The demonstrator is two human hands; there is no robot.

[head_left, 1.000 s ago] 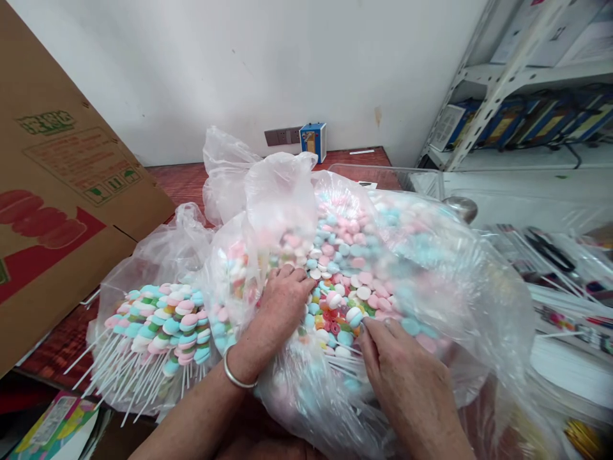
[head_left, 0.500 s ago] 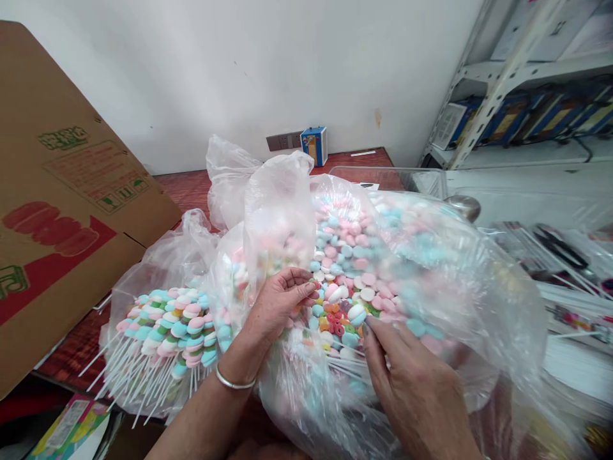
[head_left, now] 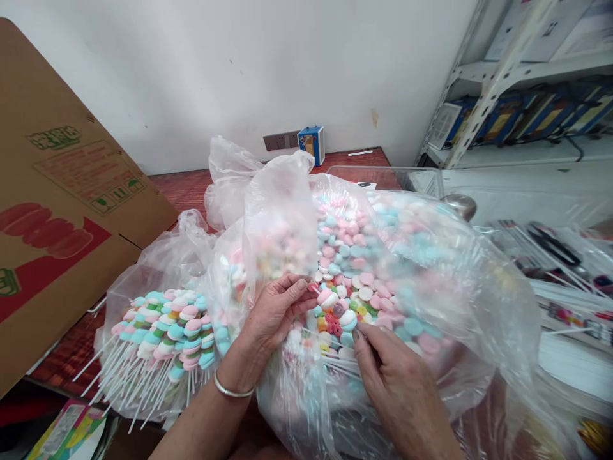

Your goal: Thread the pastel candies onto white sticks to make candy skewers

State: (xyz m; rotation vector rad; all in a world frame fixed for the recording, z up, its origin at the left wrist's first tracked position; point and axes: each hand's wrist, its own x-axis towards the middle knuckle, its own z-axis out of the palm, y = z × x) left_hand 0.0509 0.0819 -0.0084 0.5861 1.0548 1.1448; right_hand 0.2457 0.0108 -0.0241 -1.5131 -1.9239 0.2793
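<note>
My left hand (head_left: 282, 303) is closed in a pinch over an open bag of candy, with a small red gummy candy (head_left: 313, 287) at its fingertips. Just beyond them is a pink and white marshmallow candy (head_left: 327, 298); whether it joins the red one is unclear. My right hand (head_left: 400, 377) pinches a blue and white marshmallow candy (head_left: 348, 320) between thumb and finger. Below and around both hands, the clear plastic bag (head_left: 306, 409) holds loose pastel candies (head_left: 366, 279), gummy rings (head_left: 332, 324) and several white sticks (head_left: 342, 366).
To the left lies a bundle of finished-looking candy skewers (head_left: 172, 329) on a plastic bag. A cardboard box (head_left: 71, 191) stands beyond it. A small blue box (head_left: 312, 144) is by the wall socket (head_left: 280, 140). Metal shelving (head_left: 483, 105) and packaged items (head_left: 555, 246) are at right.
My right hand has moved a little left with the blue and white candy, closer to my left hand. The left hand stays nearly in place, and the view has shifted slightly.
</note>
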